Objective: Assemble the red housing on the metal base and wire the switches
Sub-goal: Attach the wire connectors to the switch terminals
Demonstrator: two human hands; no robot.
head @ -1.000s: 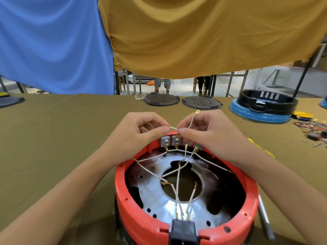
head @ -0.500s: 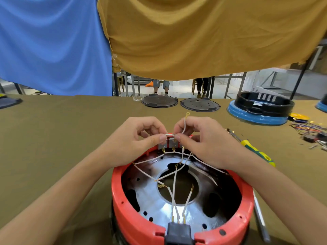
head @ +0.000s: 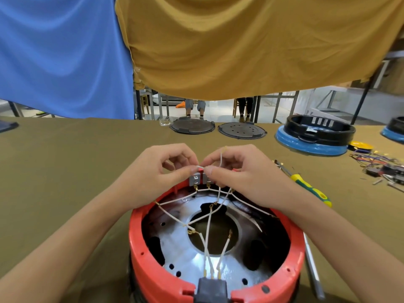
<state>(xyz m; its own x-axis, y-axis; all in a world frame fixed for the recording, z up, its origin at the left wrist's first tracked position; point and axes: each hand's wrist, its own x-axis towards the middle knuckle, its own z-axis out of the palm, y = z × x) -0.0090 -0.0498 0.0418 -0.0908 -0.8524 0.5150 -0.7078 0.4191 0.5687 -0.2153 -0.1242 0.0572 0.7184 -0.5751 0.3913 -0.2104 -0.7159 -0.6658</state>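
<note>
Both hands' grip pinching white wire (head: 220,159), left hand (head: 159,171), right hand (head: 238,171), olive tablecloth (head: 65,171), hanging blue and mustard sheets (head: 240,47)

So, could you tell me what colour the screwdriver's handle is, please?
Yellow and green; the screwdriver shows in the head view.

Both bare forearms reach forward from the lower corners and converge toward the middle. The left hand (head: 160,171) is turned knuckles up, its fingers curled inward, thumb and forefinger pressed together in a pinching grip on a thin white wire (head: 200,166). The right hand (head: 238,171) mirrors it, fingers curled, its thumb tip and forefinger pinching the same wire just beside the left fingertips, so the two grips nearly touch. A loose strand of that wire rises between the right hand's fingers. Both wrists are held level, slightly bent.
</note>
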